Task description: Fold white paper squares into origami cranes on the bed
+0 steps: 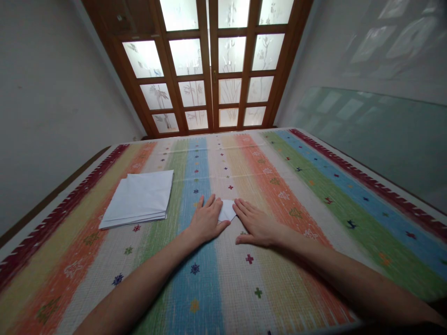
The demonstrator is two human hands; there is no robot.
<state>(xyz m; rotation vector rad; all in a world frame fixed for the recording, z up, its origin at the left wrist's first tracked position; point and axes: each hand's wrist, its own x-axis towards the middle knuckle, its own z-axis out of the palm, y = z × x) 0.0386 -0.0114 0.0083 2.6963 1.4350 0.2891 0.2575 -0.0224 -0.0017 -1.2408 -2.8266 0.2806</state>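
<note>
A small folded piece of white paper lies on the striped tablecloth between my two hands. My left hand lies flat at its left side, fingers stretched out, the fingertips and thumb at the paper's edge. On the right, my right hand rests with its fingers extended, the fingertips touching the paper's right corner and the thumb apart on the cloth. Both hands cover parts of the paper's edges.
A stack of larger white sheets lies on the cloth to the left. Beyond the table's far edge stands a wooden door with glass panes. A pale glass panel leans along the right wall.
</note>
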